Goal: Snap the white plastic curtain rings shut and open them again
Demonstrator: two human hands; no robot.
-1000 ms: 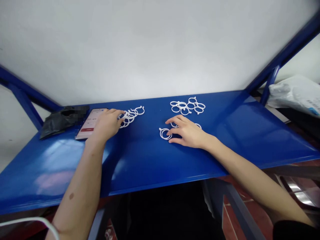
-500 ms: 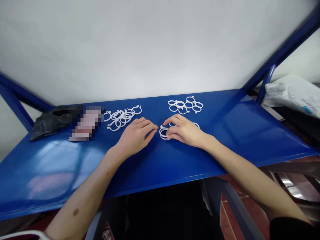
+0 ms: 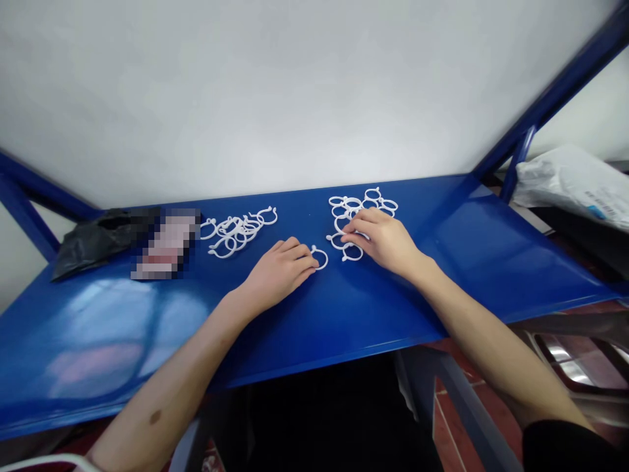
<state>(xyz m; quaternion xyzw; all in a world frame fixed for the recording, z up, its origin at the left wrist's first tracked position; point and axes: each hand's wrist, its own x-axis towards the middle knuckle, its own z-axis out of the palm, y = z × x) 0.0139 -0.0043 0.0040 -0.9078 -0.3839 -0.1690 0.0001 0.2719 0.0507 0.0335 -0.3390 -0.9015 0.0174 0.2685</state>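
Note:
A white curtain ring (image 3: pixel 322 260) with a small eyelet is pinched at its left side by my left hand (image 3: pixel 285 267), low over the blue tabletop. My right hand (image 3: pixel 384 241) has its thumb and fingers closed on a white ring (image 3: pixel 340 225) at the near side of the right-hand group; the fingers partly hide it. Just below those fingertips lies another ring (image 3: pixel 352 253). Behind my right hand, several more rings (image 3: pixel 352 204) lie touching or overlapping. A tangled heap of white rings (image 3: pixel 236 229) sits left of my left hand.
A crumpled black plastic bag (image 3: pixel 88 242) and a blurred-out flat item (image 3: pixel 167 246) lie at the left of the blue table (image 3: pixel 314 328). Blue frame bars rise at both sides. To the right, beyond the table, is a white plastic package (image 3: pixel 570 187). A pale wall stands behind.
My right hand has moved right and slightly away, toward the right-hand group. My left hand has shifted right and now grips one ring; the paired rings between the hands have been separated.

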